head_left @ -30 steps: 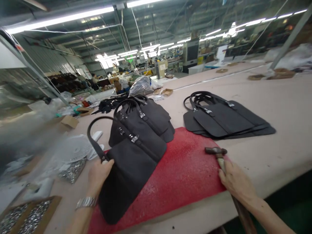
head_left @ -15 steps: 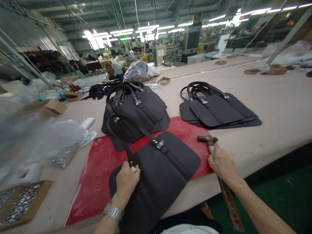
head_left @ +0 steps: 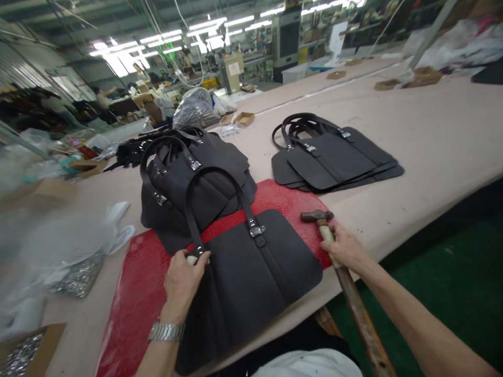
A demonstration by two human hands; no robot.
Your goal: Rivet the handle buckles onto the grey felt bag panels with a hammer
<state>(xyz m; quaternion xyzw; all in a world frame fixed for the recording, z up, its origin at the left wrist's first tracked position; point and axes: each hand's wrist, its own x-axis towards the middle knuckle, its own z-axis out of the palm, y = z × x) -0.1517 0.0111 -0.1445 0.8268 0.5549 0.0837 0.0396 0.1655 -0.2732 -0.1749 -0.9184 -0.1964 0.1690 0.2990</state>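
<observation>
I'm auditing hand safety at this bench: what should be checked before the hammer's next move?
1. Right hand grips the wooden-handled steel hammer: ok, head resting at the mat's edge.
2. Black fabric bag panel lies on the red textured mat: ok.
3. Left hand holds the strap end down: ok.
4. Left fingers clear of the strap's fastening point: cannot tell, they cover it.
5. Strap loop free of the pile of black bag panels behind: not ok, it lies over it.
</observation>
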